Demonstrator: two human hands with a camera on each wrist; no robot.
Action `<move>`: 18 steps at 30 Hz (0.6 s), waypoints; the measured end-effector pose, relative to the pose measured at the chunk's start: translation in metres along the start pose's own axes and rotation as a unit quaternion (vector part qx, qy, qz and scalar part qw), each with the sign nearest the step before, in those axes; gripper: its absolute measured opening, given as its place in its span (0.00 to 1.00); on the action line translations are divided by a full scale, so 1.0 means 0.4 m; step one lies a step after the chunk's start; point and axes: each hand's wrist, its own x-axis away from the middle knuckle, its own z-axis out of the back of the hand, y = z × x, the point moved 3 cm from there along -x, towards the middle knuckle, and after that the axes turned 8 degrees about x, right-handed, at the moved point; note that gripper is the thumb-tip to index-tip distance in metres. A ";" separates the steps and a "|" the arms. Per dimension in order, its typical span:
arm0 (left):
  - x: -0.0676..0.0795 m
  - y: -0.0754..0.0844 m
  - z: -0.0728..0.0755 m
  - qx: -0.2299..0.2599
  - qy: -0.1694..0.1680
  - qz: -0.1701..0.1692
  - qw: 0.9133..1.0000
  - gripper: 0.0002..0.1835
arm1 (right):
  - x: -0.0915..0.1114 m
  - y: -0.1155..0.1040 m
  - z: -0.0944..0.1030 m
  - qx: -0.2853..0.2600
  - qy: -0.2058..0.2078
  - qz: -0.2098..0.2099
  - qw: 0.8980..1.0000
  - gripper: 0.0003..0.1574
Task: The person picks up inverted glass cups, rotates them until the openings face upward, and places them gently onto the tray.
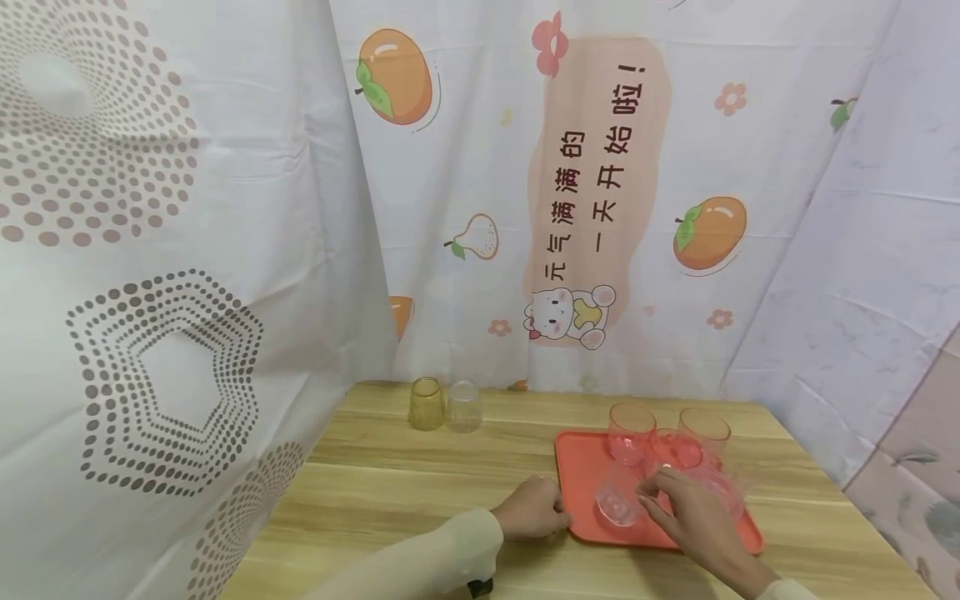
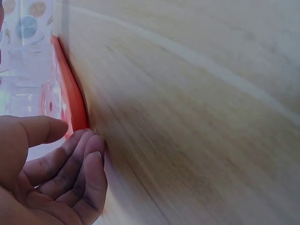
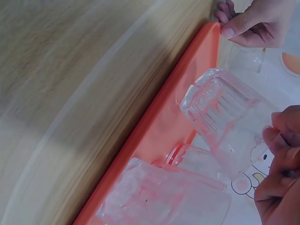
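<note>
My right hand [image 1: 693, 517] pinches the rim of a clear faceted glass cup [image 3: 222, 110] between thumb and fingers. That cup is tilted over the left part of a red tray [image 1: 581, 467], its thick base turned toward the tray; whether it touches cannot be told. At the tray's near-left corner, my left hand [image 1: 532, 508] has its fingers curled against the rim, the thumb on the inner side, as the left wrist view shows. More clear glasses, such as one glass [image 3: 164, 197] by my right hand, stand on the tray.
Toward the back left of the wooden table [image 1: 375, 467] stand a yellow glass [image 1: 427, 404] and a clear glass [image 1: 465, 408], side by side. Two clear glasses, one at the tray's back [image 1: 632, 429], look pink against it. Printed curtains [image 1: 465, 167] enclose the table behind and beside.
</note>
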 end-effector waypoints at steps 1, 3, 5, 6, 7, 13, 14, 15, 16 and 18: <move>-0.003 -0.003 -0.002 -0.004 0.002 0.000 1.000 0.25 | 0.002 0.001 0.001 0.002 0.002 0.002 1.000 0.16; -0.007 -0.006 -0.004 -0.008 0.004 0.000 1.000 0.25 | 0.008 0.004 0.003 0.006 0.005 0.006 1.000 0.18; -0.010 -0.009 -0.004 -0.013 0.006 0.001 1.000 0.25 | 0.011 0.007 0.003 0.012 0.005 0.007 1.000 0.19; -0.011 -0.010 -0.005 -0.016 0.007 0.001 1.000 0.25 | 0.013 0.009 0.003 0.015 0.006 0.008 1.000 0.19; -0.012 -0.011 -0.004 -0.016 0.006 0.002 1.000 0.25 | 0.015 0.010 0.003 0.018 0.006 0.008 1.000 0.20; -0.016 -0.016 -0.006 -0.020 0.006 0.009 1.000 0.25 | 0.022 0.018 0.006 0.034 0.026 0.030 0.999 0.21; -0.016 -0.016 -0.006 -0.020 0.006 0.010 1.000 0.25 | 0.023 0.019 0.007 0.035 0.029 0.034 0.998 0.21; -0.017 -0.017 -0.007 -0.019 0.005 0.011 1.000 0.25 | 0.024 0.020 0.008 0.035 0.032 0.037 0.998 0.20; -0.018 -0.017 -0.007 -0.018 0.005 0.010 1.000 0.25 | 0.024 0.021 0.009 0.034 0.034 0.040 0.998 0.19; -0.020 -0.016 -0.007 -0.020 0.006 0.008 1.000 0.25 | 0.025 0.024 0.011 0.033 0.033 0.042 0.998 0.18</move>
